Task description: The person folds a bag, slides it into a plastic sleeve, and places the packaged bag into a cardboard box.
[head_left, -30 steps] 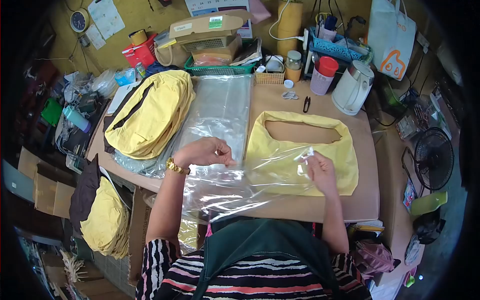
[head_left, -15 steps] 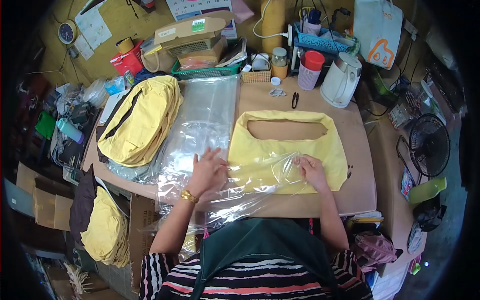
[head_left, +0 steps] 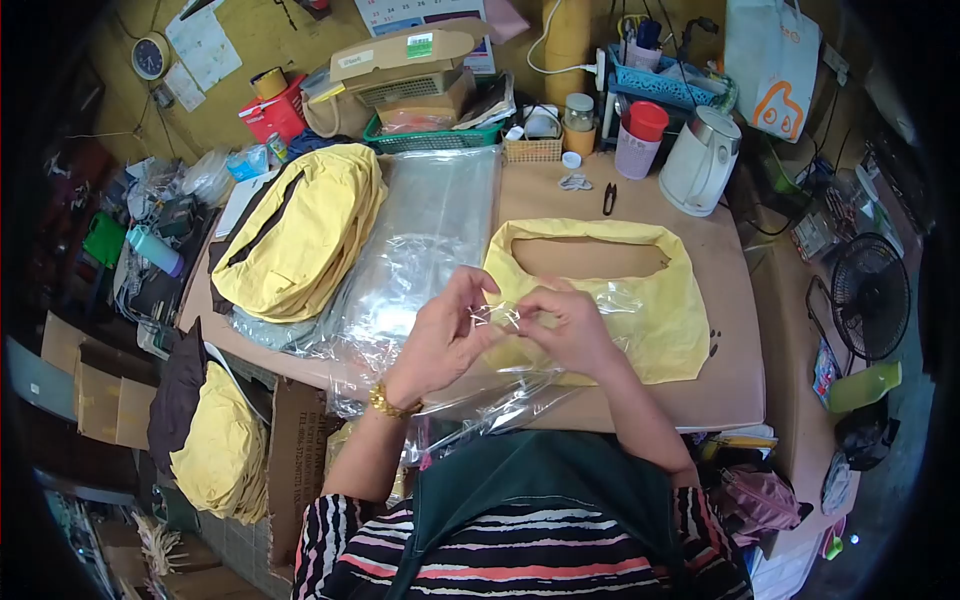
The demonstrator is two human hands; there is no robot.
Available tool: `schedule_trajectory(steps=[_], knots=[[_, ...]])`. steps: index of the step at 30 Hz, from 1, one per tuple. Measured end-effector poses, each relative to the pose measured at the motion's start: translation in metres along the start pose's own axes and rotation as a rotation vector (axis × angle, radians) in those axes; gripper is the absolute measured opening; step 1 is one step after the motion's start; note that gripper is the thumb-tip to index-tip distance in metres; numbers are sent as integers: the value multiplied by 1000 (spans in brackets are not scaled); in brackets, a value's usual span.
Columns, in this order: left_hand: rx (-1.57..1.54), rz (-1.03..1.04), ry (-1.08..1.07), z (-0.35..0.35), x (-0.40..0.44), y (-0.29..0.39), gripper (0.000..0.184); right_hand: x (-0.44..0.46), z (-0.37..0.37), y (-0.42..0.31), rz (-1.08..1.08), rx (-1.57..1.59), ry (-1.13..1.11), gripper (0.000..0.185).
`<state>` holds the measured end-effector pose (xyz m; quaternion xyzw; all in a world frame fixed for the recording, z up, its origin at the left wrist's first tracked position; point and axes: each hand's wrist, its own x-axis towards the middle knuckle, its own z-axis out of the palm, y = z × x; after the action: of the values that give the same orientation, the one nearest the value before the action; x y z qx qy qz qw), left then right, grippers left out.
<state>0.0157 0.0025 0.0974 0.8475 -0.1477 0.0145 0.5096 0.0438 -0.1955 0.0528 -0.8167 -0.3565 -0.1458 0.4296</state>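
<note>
A clear plastic bag (head_left: 500, 378) is bunched between my two hands, above the near left part of a yellow fabric bag (head_left: 650, 335). My left hand (head_left: 445, 335), with a gold bracelet at the wrist, pinches the plastic's edge. Close beside it, my right hand (head_left: 565, 325) grips the same edge with thumb and fingers. The yellow bag lies flat, its handle opening toward the far side. Left of it lies a stack of clear plastic bags (head_left: 440, 200). The plastic's lower part hangs over the table's near edge.
A pile of folded yellow bags (head_left: 300, 235) sits on the table's left, and more yellow fabric (head_left: 215, 440) is below it. Black snips (head_left: 610, 198), a red-lidded cup (head_left: 640, 135) and a white kettle (head_left: 700, 160) stand toward the back. A fan (head_left: 868, 295) is at right.
My right hand has moved left and my left hand slightly right, so they now meet at the plastic's edge. My left fingers, spread before, have closed on it. The view has shifted slightly.
</note>
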Motion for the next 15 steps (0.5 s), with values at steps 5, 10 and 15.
schedule_trajectory(steps=[5,10,15], knots=[[-22,201,113,-7,1,-33,13,0,10,12,309,563,83,13],[-109,-144,107,-15,0,-37,12,5,12,9,409,366,140,22],[-260,-7,90,-3,1,-30,21,4,9,6,448,170,198,29]])
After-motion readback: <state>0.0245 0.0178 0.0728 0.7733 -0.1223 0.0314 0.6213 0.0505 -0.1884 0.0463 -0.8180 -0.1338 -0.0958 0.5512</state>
